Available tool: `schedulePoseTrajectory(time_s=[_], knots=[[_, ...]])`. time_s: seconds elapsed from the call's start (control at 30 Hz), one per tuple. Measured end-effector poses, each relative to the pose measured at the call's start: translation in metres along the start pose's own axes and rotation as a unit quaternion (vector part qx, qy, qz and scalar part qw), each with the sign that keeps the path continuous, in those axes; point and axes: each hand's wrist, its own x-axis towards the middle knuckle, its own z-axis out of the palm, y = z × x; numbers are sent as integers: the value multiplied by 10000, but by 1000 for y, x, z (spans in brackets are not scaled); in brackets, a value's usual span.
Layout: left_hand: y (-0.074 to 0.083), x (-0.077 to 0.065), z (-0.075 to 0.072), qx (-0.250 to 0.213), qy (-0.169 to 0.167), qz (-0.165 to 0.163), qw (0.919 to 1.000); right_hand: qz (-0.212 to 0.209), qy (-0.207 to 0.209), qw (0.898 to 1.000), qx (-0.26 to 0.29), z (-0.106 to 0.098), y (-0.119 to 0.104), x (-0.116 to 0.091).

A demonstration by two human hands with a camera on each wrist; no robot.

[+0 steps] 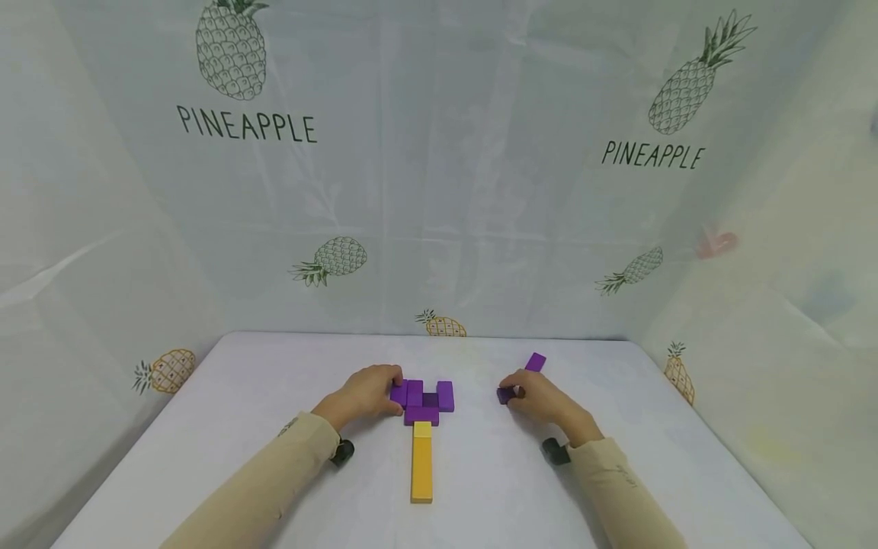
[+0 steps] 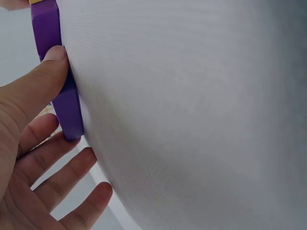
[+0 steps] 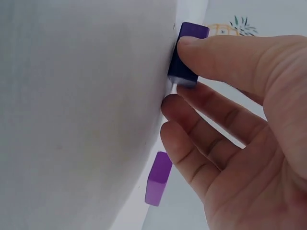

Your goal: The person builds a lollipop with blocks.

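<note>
In the head view, my left hand [image 1: 370, 390] pinches the leftmost purple block [image 1: 398, 395] of a small cluster, with a finger at its far end and the thumb at its near end. The left wrist view has the thumb pressed to a purple block [image 2: 68, 112], the other fingers spread behind it. Beside it in the cluster are another upright-lying purple block [image 1: 414, 392], a dark block [image 1: 430, 399], a right block [image 1: 446, 396] and a crosswise front block [image 1: 421, 416]. My right hand [image 1: 538, 394] pinches a dark purple block [image 3: 183, 62] between thumb and fingers, at the table surface.
A yellow strip [image 1: 421, 469] runs from the cluster toward me, with a lighter yellow piece [image 1: 422, 429] at its top. One loose purple block [image 1: 536, 361] lies beyond my right hand. White pineapple-printed sheets [image 1: 446, 191] enclose the white table [image 1: 261, 366].
</note>
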Motion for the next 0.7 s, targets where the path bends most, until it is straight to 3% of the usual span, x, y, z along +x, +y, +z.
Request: schedulePoseTrajectory(time_s=[0.37, 0.53, 0.7], knots=[[1, 0, -2, 29, -20, 21, 10000, 570, 176, 9979, -240, 5, -4, 4], [1, 0, -2, 31, -23, 25, 10000, 475, 210, 9973, -519, 8, -8, 6], [1, 0, -1, 0, -47, -17, 10000, 219, 147, 9991, -320, 11, -13, 10]])
